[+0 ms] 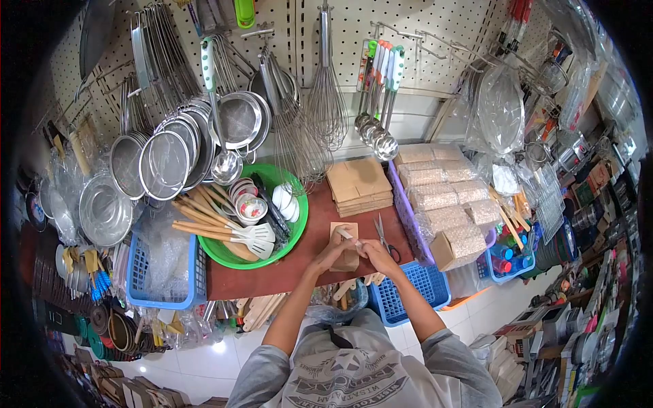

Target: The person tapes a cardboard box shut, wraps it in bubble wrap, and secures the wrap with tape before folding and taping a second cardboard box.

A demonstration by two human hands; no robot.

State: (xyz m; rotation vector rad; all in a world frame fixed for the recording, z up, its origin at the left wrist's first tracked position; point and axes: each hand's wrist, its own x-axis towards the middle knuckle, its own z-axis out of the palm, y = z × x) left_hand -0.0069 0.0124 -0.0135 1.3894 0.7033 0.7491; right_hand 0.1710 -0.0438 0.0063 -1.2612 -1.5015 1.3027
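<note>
Both my hands meet over a small brown cardboard piece (345,260) on the red-brown table (316,234). My left hand (329,250) has its fingers closed around a small whitish object (345,233), whose kind I cannot make out. Close beside it, my right hand (378,256) is also closed, its fingertips at the object's right end. Just right of the hands lie scissors (383,234) with dark handles. Behind them is a stack of flat brown cardboard boxes (359,182).
A green basin (299,234) on the left holds wooden utensils, white slotted turners (255,232) and bowls. Bubble-wrapped boxes (445,214) fill a purple crate (413,231). Blue baskets (411,292) stand at the front. Strainers (163,163), whisks (326,102) and ladles (386,146) hang from the pegboard.
</note>
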